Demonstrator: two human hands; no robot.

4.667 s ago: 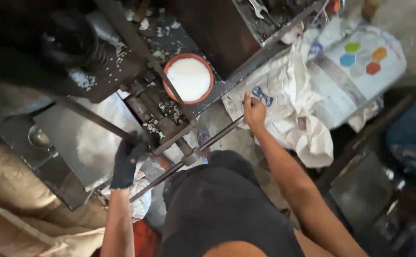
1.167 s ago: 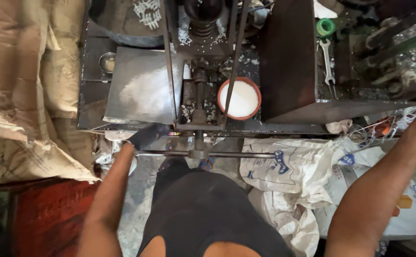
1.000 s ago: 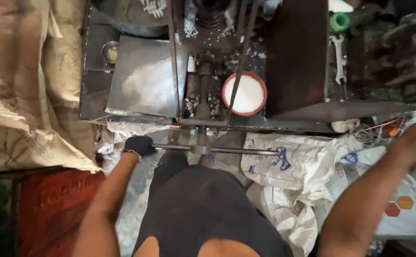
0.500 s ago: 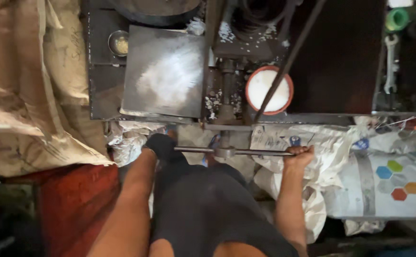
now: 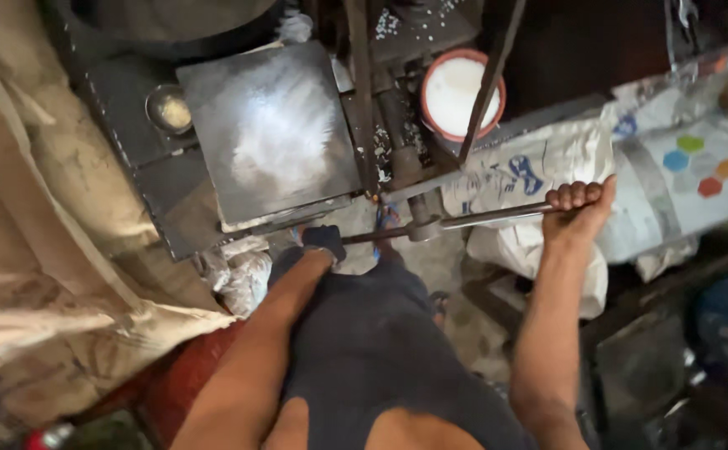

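While both my hands grip the steel bar point(image 5: 464, 223), it feels stiff and heavy. Right hand point(image 5: 579, 207) fingers wrap its end; gloved left hand point(image 5: 324, 242) clamps the other.

Dim workshop, seen from above. Dark metal machine surface point(image 5: 130, 150) dusted with white powder; a square steel plate point(image 5: 268, 137) sits at its near edge, a small metal cup point(image 5: 170, 110) by the left corner. Brown sacking point(image 5: 39, 250) heaped along the left side. White printed sacks point(image 5: 672, 183) piled at the right edge. Concrete floor point(image 5: 455, 275), gritty and grey. Red crate point(image 5: 180, 392) low left.
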